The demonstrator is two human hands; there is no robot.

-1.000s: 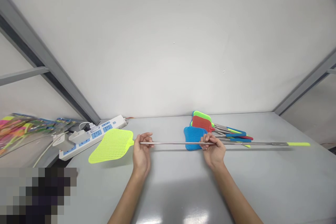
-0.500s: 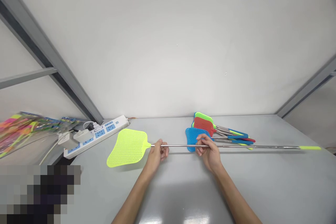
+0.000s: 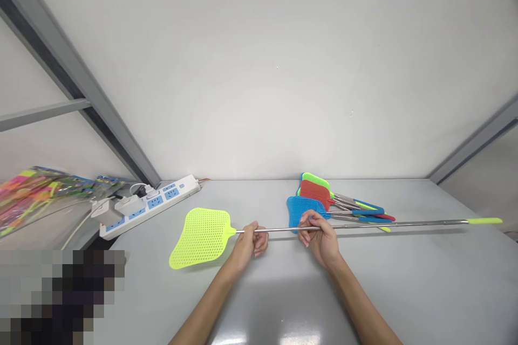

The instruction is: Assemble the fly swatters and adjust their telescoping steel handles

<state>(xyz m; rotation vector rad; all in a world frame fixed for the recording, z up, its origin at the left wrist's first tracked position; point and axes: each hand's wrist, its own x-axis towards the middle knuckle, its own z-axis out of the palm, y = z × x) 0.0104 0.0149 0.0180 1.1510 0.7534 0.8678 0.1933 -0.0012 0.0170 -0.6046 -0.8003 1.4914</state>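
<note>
A yellow-green fly swatter (image 3: pixel 202 237) with a long extended metal rod spans the view, its perforated head to the left and its yellow-green grip at the far right. My left hand (image 3: pixel 247 248) is closed round the rod just right of the head. Farther along, my right hand (image 3: pixel 319 237) pinches the same rod between thumb and fingers. Behind that hand lies a pile of shorter fly swatters: a blue one (image 3: pixel 303 210), a red one (image 3: pixel 315 194) and a green one (image 3: pixel 318 179) show their heads, with several metal rods and coloured grips pointing right.
On the left stands a white power strip (image 3: pixel 162 205) with chargers and cables plugged in. Packaged colourful items (image 3: pixel 36 194) lie beyond it at the left edge. A white wall (image 3: pixel 259 75) rises behind the grey table (image 3: pixel 424 280), with grey metal frame posts at both sides.
The swatter's head has dropped slightly toward me and right, while its grip end has risen a little, so the rod now slants. Both hands stay on the rod.
</note>
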